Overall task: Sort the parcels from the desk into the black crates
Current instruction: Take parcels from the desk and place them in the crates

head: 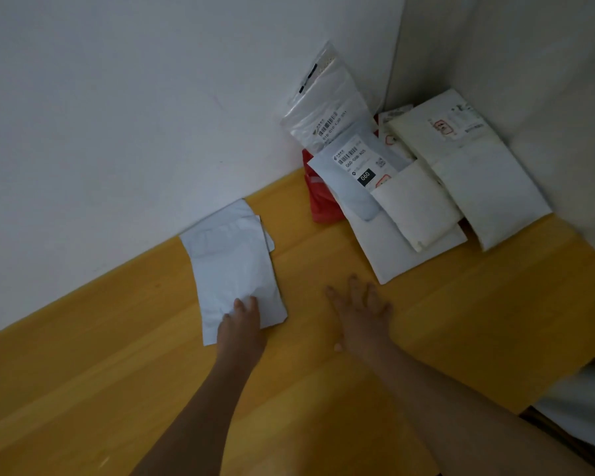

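A white padded parcel [232, 266] lies on the yellow wooden desk [117, 389] against the wall. My left hand [241, 329] grips its near edge, fingers curled on top. My right hand [361, 316] hovers or rests flat on the desk with fingers spread, just short of a pile of parcels in the corner. That pile holds a large white mailer [392, 249], a cream envelope [416, 207], a grey bag with a "060" label [354, 166], a clear bag with a barcode [323, 111], a red bag [320, 201] underneath and a long cream parcel [471, 170]. No black crate is in view.
White walls [117, 115] meet at the corner behind the pile. The desk's right edge [564, 383] drops off to a pale floor or surface at the lower right. Bare desk wood stretches to the left and front of my arms.
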Available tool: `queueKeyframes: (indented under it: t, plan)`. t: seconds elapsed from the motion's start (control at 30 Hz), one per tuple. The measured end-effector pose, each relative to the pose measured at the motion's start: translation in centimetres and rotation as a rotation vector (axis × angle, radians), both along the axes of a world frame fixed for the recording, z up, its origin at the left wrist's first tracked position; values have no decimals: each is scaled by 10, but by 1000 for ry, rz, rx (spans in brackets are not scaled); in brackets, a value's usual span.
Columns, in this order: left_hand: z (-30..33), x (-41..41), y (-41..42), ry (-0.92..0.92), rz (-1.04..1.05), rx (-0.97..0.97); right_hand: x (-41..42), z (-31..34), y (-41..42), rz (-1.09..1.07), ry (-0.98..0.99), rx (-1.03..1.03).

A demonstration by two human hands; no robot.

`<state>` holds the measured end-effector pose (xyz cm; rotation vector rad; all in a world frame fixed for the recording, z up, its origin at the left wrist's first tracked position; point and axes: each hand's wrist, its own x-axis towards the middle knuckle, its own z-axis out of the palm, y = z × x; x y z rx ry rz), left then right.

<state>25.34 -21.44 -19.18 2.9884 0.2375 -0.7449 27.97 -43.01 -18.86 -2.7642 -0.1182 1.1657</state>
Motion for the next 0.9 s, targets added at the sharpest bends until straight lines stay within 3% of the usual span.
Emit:
queueKeyframes:
  t: [0.27,0.6,0.73,0.83,0.9]
  plan:
    - [2,-1,8,-127,-3,-23,-3,0,11,-118,-43,6]
    - [22,-23,2,-279,201,-677,-3,-3,10,-92,-42,12]
    - [42,-28,-12,-321,505,-1060,-4,1,10,-58,-56,1]
    - [63,-40,-15,-314,923,-1435,-7,5,10,-65,-60,18]
    - [64,-53,-11,-355,1176,-1503,-16,6,12,-68,-138,61]
